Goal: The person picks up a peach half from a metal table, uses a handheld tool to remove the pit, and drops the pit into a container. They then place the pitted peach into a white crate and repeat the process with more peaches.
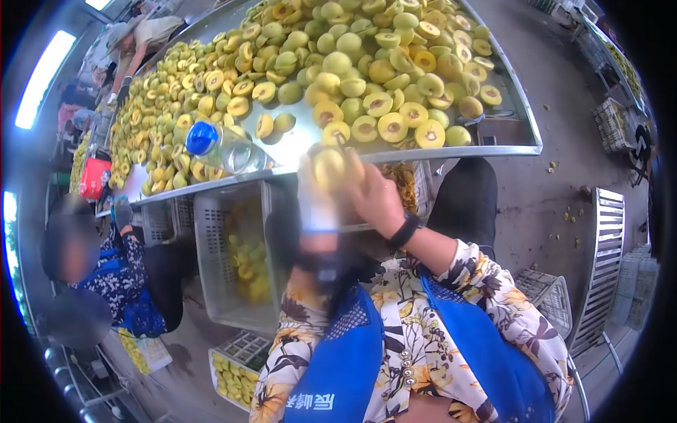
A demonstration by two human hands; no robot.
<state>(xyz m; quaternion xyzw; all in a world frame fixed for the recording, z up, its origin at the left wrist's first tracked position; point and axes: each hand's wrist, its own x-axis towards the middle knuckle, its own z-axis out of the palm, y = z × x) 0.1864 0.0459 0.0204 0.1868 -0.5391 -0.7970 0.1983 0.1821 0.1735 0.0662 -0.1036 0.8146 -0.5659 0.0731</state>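
Note:
My left hand (pixel 314 201) is blurred, in a pale covering. It is closed round a yellow-green plum (pixel 329 169) at the table's front edge. My right hand (pixel 379 202), with a black wristband, presses its bent fingers against the fruit's right side. A thin dark tip shows above the fruit; whether my right hand holds a tool is hidden by blur. Just beyond my hands, many halved plums (pixel 392 127), some with brown centres, lie piled on the metal table (pixel 300 137). To the left, a clear bottle with a blue cap (pixel 202 138) lies tilted on the table.
Below the table stands a white crate (pixel 211 275) holding yellow pieces. Another crate of fruit (pixel 236 377) is on the floor by my left side. A co-worker in a blue patterned top (pixel 127 275) sits at left. A slatted metal rack (pixel 599 261) stands at right.

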